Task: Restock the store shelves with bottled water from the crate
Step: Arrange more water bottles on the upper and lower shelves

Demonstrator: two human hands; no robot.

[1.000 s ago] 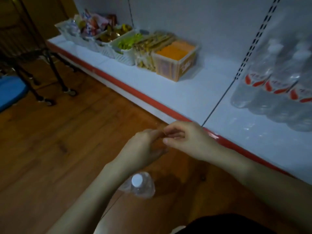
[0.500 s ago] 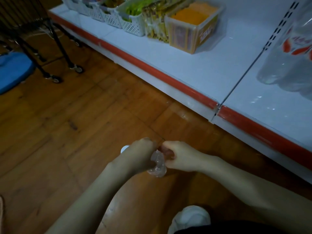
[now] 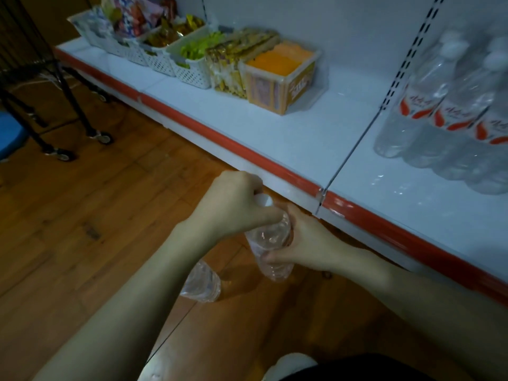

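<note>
Both hands have come closer to the red front edge [image 3: 247,154] of the shelf [image 3: 302,138] since the earlier frame, and more of the water bottle [image 3: 270,243] between them now shows. It hangs tilted above the wooden floor [image 3: 82,215], just in front of and below that edge, with its white cap [image 3: 262,200] uppermost. The left hand [image 3: 233,207] has its fingers curled over the cap and neck. The right hand [image 3: 308,240] wraps the clear body, thumb across the front.

A second bottle [image 3: 202,284] lies on the floor farther out from the edge, partly hidden by the left forearm. Behind the edge to the right stand the stocked bottles [image 3: 439,111] with red labels; behind it to the left sit an orange tub [image 3: 280,78] and white baskets [image 3: 189,68] of snacks.

The step in hand appears to be shelving. The thin wall will likely buckle, so the grip should stay low and light. The bottle should then go upright beside the stocked row, label forward.
</note>
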